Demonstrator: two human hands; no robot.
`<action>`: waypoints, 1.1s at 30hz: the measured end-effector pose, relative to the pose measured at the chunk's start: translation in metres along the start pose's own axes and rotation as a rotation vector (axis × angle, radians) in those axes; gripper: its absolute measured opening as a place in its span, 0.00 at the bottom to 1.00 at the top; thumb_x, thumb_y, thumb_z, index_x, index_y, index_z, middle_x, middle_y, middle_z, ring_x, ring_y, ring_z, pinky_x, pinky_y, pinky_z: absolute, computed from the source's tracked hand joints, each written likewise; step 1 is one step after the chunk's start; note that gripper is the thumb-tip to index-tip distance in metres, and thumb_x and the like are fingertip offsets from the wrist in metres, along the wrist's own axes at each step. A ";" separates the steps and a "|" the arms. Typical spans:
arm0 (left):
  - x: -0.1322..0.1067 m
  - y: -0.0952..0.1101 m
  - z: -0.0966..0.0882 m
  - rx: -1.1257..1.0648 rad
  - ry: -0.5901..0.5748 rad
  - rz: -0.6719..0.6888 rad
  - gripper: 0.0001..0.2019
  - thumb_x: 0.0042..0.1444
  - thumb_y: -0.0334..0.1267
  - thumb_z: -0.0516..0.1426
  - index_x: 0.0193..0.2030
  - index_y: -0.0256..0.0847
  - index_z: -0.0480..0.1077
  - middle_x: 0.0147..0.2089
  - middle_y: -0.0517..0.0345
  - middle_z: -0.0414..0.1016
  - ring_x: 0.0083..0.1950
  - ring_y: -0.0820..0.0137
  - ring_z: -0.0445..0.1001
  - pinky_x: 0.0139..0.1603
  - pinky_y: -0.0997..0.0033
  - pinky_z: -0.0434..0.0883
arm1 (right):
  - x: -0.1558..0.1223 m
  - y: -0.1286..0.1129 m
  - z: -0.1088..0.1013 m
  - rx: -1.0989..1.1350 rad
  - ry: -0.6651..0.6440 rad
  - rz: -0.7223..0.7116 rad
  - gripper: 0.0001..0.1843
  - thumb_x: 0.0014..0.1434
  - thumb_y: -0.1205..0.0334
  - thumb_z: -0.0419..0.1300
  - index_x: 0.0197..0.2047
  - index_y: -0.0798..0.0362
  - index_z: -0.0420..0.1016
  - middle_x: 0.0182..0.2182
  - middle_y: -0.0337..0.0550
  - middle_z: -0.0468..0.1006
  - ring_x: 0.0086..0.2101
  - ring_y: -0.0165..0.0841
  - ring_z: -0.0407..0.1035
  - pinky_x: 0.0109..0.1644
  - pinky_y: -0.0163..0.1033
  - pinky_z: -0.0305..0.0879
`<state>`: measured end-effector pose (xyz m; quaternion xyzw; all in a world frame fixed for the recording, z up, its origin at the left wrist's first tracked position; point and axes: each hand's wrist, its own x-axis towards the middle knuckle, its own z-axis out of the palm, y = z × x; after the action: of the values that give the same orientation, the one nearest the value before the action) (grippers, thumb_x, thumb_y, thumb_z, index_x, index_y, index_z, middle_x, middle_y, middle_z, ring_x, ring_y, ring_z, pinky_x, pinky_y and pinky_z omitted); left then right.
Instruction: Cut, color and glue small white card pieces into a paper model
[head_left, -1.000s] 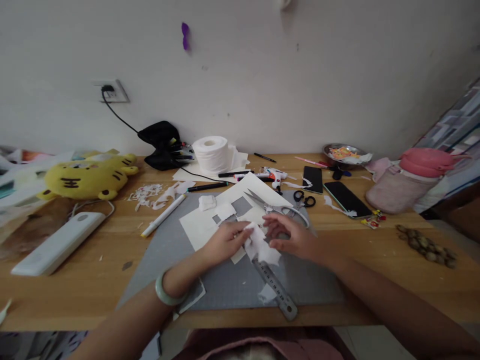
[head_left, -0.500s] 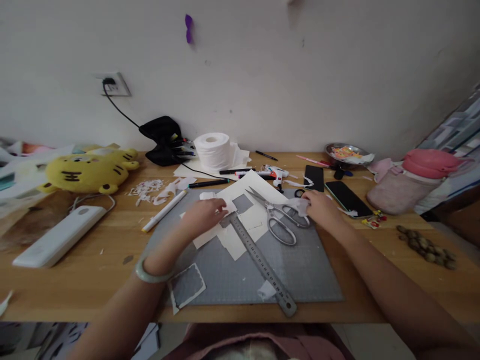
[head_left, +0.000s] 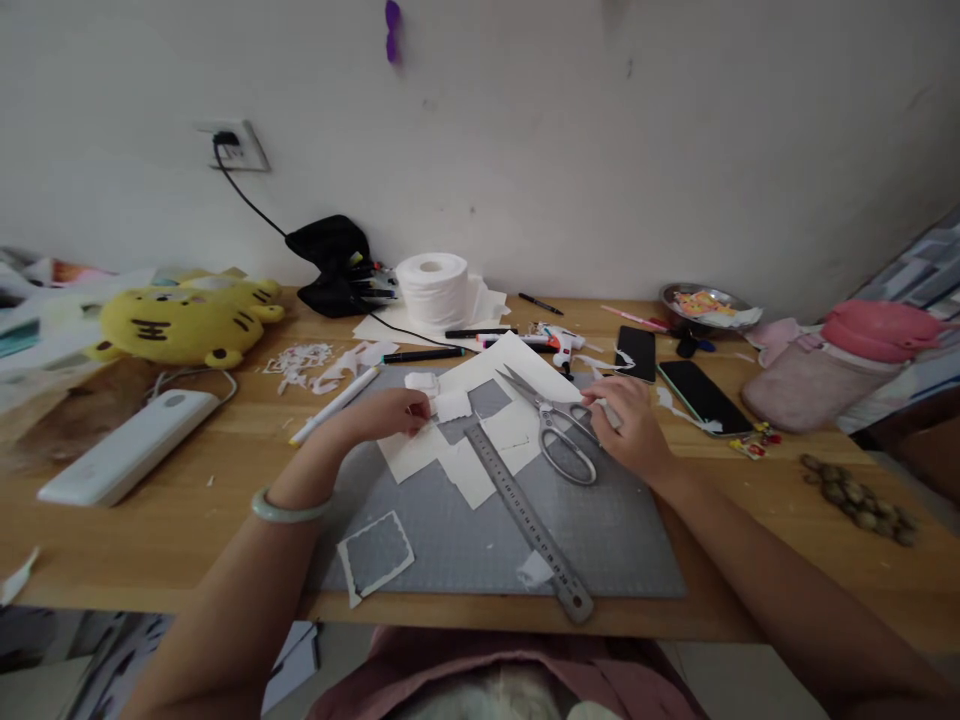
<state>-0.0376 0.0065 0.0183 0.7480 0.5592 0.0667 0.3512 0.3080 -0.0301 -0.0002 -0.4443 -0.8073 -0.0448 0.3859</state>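
Observation:
My left hand (head_left: 394,412) is closed, fingers curled down at the left edge of cut white paper (head_left: 409,455); whatever they pinch is hidden. Just right of its fingertips lies a small white paper piece (head_left: 454,405). My right hand (head_left: 628,422) is closed over the far right of the mat, beside the handles of the silver scissors (head_left: 568,455). A pale scrap seems to show between its fingers, too small to make out. A steel ruler (head_left: 525,520) lies slanted across the grey cutting mat (head_left: 615,540). A paper frame (head_left: 376,555) rests at the mat's near left.
A white marker (head_left: 335,405), paper shreds (head_left: 296,365) and a power bank (head_left: 131,445) are on the left, near a yellow plush toy (head_left: 191,320). Behind stands a toilet roll (head_left: 432,290). Phones (head_left: 701,397) and a pink-lidded cup (head_left: 817,375) are on the right.
My left hand has drawn back left, off the small white paper piece. My right hand has curled more; the pale scrap it held over the scissors' handles is now mostly hidden. The view has shifted slightly.

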 end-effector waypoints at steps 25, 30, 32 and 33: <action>0.000 -0.007 -0.004 0.204 -0.100 -0.067 0.08 0.40 0.43 0.57 0.20 0.41 0.71 0.24 0.56 0.74 0.27 0.66 0.67 0.28 0.70 0.59 | -0.015 -0.048 0.020 0.190 -0.767 -0.355 0.21 0.63 0.53 0.55 0.57 0.48 0.69 0.58 0.50 0.69 0.58 0.41 0.62 0.62 0.56 0.47; -0.005 -0.005 -0.010 0.232 -0.071 -0.059 0.06 0.40 0.39 0.55 0.17 0.41 0.67 0.21 0.59 0.70 0.25 0.67 0.65 0.28 0.69 0.58 | -0.016 -0.044 0.021 0.219 -0.752 -0.326 0.19 0.63 0.57 0.54 0.56 0.47 0.70 0.57 0.48 0.70 0.57 0.39 0.62 0.62 0.55 0.47; -0.006 -0.003 -0.012 0.170 -0.025 -0.050 0.07 0.41 0.39 0.55 0.18 0.41 0.66 0.22 0.59 0.71 0.26 0.67 0.66 0.29 0.69 0.60 | -0.017 -0.045 0.021 0.231 -0.730 -0.293 0.17 0.63 0.59 0.55 0.55 0.47 0.71 0.56 0.48 0.71 0.57 0.39 0.63 0.63 0.56 0.45; -0.007 0.000 -0.012 0.100 -0.005 -0.025 0.07 0.42 0.40 0.55 0.19 0.41 0.66 0.23 0.58 0.72 0.27 0.67 0.68 0.30 0.70 0.61 | -0.017 -0.047 0.021 0.249 -0.712 -0.264 0.15 0.63 0.59 0.55 0.53 0.48 0.73 0.55 0.47 0.73 0.56 0.39 0.64 0.63 0.56 0.44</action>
<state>-0.0461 0.0056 0.0289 0.7577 0.5702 0.0325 0.3156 0.2657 -0.0611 -0.0135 -0.2741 -0.9400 0.1611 0.1240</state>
